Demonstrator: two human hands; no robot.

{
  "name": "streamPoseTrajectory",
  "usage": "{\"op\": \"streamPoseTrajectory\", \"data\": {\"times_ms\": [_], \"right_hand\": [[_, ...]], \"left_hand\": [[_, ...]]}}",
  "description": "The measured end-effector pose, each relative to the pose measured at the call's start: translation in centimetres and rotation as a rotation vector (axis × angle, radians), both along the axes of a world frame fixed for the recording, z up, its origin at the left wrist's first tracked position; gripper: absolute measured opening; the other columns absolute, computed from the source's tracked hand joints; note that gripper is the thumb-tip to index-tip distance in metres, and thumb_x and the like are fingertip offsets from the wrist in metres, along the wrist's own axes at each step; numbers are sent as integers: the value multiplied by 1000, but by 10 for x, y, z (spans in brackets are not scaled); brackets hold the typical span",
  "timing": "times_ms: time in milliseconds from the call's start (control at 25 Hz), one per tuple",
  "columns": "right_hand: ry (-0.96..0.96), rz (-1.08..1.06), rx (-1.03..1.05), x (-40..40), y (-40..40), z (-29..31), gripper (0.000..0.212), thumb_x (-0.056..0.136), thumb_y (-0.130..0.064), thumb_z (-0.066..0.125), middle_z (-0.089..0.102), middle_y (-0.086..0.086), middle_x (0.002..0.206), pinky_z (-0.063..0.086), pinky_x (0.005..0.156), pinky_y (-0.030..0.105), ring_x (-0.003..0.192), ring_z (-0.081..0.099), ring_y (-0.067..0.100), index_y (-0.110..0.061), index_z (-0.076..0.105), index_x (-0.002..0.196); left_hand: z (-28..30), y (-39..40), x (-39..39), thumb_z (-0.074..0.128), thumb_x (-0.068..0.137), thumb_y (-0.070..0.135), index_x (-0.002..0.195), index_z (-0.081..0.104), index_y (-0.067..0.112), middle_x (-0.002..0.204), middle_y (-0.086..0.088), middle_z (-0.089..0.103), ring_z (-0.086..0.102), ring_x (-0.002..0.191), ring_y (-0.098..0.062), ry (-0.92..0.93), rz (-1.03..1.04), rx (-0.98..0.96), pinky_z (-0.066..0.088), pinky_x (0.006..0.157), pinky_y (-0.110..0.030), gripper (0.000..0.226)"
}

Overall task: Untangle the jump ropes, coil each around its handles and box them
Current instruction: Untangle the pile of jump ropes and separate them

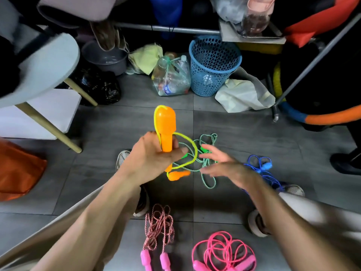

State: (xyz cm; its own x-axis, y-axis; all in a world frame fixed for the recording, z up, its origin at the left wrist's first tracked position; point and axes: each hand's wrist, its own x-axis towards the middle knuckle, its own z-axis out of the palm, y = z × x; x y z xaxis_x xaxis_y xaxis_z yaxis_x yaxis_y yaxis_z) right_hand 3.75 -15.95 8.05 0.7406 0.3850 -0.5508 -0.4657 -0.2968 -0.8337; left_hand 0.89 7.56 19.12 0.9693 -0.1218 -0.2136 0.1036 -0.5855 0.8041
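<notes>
Head view, only one I've got. My left hand [154,153] is wrapped around the orange moulded-plastic jump-rope handle [166,130], held upright, with its thin yellow-green plastic cord [192,147] looping out past the fingers and down to the second orange handle [176,175], which hangs just below the hand. My right hand [220,163] has fingers spread and loose, gripping nothing, hovering near the cord loop; it is motion-blurred.

On the grey tiled floor [263,137]: a green-and-white braided rope [208,173] loosely piled under my hands, a blue cord rope with blue handles [261,167] to the right, a red-and-white twisted rope with pink handles [159,229] near my feet, and a pink plastic cord rope [224,249] in rough coils beside it. I can't pick out a box.

Handling, as I judge it: handles are light, rigid and smooth, so a full-fist grip mid-barrel suits. The yellow-green cord looks springy and slick; I'd pinch it close to the handle and keep tension, or wraps will spring off. The braided ropes look limp and grippier, prone to snagging.
</notes>
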Motion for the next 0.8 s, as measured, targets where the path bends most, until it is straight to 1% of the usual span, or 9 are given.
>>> {"op": "streamPoseTrajectory", "data": {"times_ms": [80,120,280,320,440,560,640,720,800], "right_hand": [[-33,131,17,-17,40,-19,90,74,0,79,49,-15,133,48,84,22,88,62,-4,-30,33,145],[-48,193,-3,-24,62,-29,82,74,3,79,51,-15,123,47,77,13,82,59,-11,-23,38,140],[-89,115,-25,-32,115,-69,17,86,3,67,63,-4,87,45,65,17,63,58,-8,-1,63,103],[-79,68,-8,-30,117,-71,8,92,-3,62,65,-8,78,42,57,18,54,56,-6,3,64,97],[-50,-97,175,-22,98,-44,23,96,-17,55,70,-9,72,26,39,20,40,42,8,3,67,94],[194,-407,690,-10,64,-9,16,78,-23,63,70,7,81,26,36,16,39,42,11,-9,70,80],[267,-477,900,-8,50,15,17,80,-21,55,69,5,79,27,34,14,33,40,7,-12,69,81],[260,-454,943,-8,51,29,18,85,-21,51,68,4,75,38,38,17,42,53,9,-14,68,83],[236,-407,904,-8,61,33,13,86,-24,60,67,8,87,56,65,32,76,65,23,-14,68,89]], "left_hand": [[10,-5,-2,71,86,17,70,62,12,50,5,55,47,44,-3,42,-23,-296,36,48,-13,18],[13,-6,-3,71,85,12,76,64,9,52,6,55,46,44,-4,69,3,-446,34,46,-12,12],[19,-1,-1,71,78,28,91,69,12,57,0,53,40,50,-18,153,185,-664,24,44,-21,20],[20,2,1,72,79,29,92,70,13,56,1,53,44,48,-17,170,269,-662,25,44,-20,21],[11,14,6,76,71,27,86,75,20,61,1,60,55,52,-18,94,432,-419,43,49,-24,17],[0,27,9,67,63,25,86,75,25,86,12,73,68,81,-20,102,302,-171,56,76,-38,25],[-5,22,6,66,61,22,95,70,17,80,10,68,62,69,-19,180,117,-128,52,70,-35,34],[-4,10,2,74,62,21,96,60,24,80,4,60,57,68,-14,216,-36,-86,51,67,-28,37],[-9,1,-3,83,60,24,90,57,31,85,4,64,64,78,-15,234,-118,-167,55,79,-28,41]]}}
